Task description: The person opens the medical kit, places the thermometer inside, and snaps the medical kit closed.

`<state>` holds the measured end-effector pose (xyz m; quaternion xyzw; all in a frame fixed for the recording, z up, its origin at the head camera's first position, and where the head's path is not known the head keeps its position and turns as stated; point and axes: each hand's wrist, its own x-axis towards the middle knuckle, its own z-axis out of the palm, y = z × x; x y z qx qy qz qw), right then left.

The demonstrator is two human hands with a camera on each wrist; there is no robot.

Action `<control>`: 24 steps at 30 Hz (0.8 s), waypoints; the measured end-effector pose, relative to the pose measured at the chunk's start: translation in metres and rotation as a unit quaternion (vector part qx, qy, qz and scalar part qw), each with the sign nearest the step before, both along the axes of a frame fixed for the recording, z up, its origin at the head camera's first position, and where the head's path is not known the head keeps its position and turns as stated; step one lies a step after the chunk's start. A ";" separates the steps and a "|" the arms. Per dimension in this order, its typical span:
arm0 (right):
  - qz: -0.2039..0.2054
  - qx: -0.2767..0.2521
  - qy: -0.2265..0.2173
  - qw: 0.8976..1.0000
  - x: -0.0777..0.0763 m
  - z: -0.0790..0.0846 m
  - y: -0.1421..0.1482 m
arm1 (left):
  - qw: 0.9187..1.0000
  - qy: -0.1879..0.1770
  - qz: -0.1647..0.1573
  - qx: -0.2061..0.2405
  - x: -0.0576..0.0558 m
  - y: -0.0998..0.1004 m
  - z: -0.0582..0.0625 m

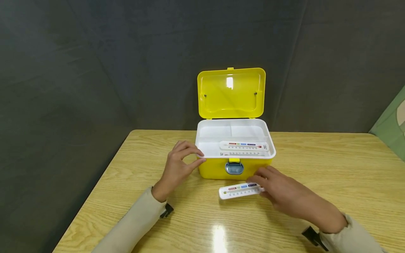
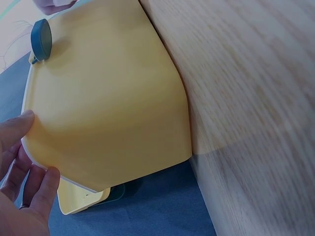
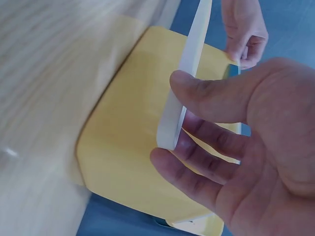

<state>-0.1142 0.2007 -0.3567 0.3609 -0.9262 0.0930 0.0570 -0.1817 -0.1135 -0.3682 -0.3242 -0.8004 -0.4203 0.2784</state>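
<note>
A yellow storage box [image 1: 215,169] stands with its lid [image 1: 232,93] raised and a white tray [image 1: 213,130] inside its top. At the box's front left corner, my left hand [image 1: 181,161] holds the rim, thumb on the front and fingers along the side. In front of the box, my right hand [image 1: 283,191] pinches a white thermometer [image 1: 237,191] by its right end, with thumb and fingers on either side in the right wrist view. Another white thermometer [image 1: 242,146] lies in the tray's front compartment, and a second scale shows just below it.
A grey-blue latch [image 1: 234,168] hangs on the box's front. The box rests on a wooden table [image 1: 326,168], near its back edge, with a dark cloth [image 1: 158,70] behind. Something green [image 1: 387,121] shows at the far right.
</note>
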 end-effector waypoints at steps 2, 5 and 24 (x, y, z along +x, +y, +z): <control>-0.005 0.003 0.007 1.000 0.001 0.003 0.000 | 1.000 0.000 -0.001 0.000 0.000 0.000 0.000; -0.011 0.001 0.014 1.000 0.003 0.007 0.000 | 1.000 0.002 -0.001 0.001 0.001 0.000 0.001; 0.003 -0.055 0.112 0.992 0.008 0.019 0.002 | 1.000 0.003 -0.001 0.000 0.001 0.000 0.000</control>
